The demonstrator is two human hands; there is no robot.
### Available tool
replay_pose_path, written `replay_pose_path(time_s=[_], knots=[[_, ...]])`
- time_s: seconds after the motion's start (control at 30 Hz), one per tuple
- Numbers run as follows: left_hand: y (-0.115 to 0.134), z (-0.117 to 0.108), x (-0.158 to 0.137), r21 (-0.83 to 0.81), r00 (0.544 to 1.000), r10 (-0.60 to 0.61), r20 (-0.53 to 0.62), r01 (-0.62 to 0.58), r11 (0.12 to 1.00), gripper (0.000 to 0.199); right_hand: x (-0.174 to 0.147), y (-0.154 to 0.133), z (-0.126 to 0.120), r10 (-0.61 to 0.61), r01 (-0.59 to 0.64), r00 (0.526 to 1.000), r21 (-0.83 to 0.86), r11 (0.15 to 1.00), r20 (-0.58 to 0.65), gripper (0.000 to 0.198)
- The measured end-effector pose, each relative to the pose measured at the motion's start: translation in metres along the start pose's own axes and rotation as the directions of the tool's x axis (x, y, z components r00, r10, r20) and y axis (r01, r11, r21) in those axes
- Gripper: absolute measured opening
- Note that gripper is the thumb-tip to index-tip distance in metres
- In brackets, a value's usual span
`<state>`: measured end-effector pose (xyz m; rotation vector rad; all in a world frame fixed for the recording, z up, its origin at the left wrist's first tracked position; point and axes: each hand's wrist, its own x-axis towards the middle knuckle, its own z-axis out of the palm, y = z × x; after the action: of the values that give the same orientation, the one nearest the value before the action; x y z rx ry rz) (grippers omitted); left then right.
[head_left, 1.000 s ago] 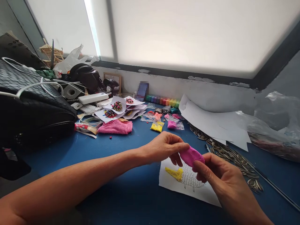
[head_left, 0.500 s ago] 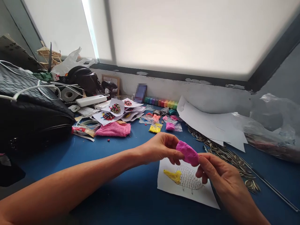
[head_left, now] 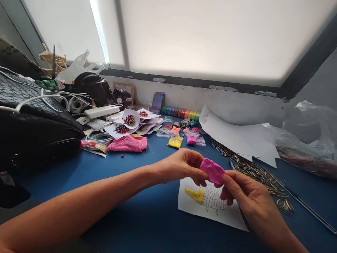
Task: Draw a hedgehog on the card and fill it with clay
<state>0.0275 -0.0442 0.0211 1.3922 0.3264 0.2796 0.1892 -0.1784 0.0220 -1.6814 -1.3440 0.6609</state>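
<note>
Both of my hands pinch a flat lump of magenta clay (head_left: 212, 170) above the blue table (head_left: 131, 196). My left hand (head_left: 180, 165) grips its left end with thumb and fingers. My right hand (head_left: 243, 195) holds its right end from below. Under the clay lies a white paper (head_left: 210, 211) with a drawn hedgehog (head_left: 213, 200) whose head is filled in with yellow clay (head_left: 196, 194).
A heap of sunflower seeds (head_left: 258, 174) runs along the right. Loose white sheets (head_left: 237, 135), small clay bags (head_left: 184, 137), a row of coloured clay pots (head_left: 183, 113), finished hedgehog papers (head_left: 131, 121), a pink cloth (head_left: 127, 143) and a black bag (head_left: 34, 130) crowd the back and left.
The clay has been turned and pressed a little between my fingers, staying above the paper. The view has shifted slightly.
</note>
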Motion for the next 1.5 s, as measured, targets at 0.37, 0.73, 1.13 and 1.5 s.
replay_pose_path(time_s=[0.37,0.73,1.13,1.5], knots=[[-0.001,0.0,-0.002,0.19,0.997,0.071,0.005,-0.07,0.979,0.036,-0.007,0.002,0.003,0.047,-0.049,0.996,0.026,0.998,0.078,0.038],[0.004,0.002,-0.001,0.091,0.989,0.108,-0.106,-0.099,0.991,0.04,-0.004,-0.003,0.004,0.095,-0.117,0.984,0.144,0.983,0.148,0.036],[0.005,0.008,-0.002,0.006,0.995,0.047,-0.093,-0.047,0.999,0.045,0.0,0.001,0.005,0.136,-0.166,0.966,0.126,0.978,0.22,0.038],[-0.003,0.003,0.001,-0.121,0.999,-0.017,-0.051,0.011,0.993,0.05,-0.001,0.004,-0.002,0.162,-0.191,0.964,0.123,0.974,0.213,0.039]])
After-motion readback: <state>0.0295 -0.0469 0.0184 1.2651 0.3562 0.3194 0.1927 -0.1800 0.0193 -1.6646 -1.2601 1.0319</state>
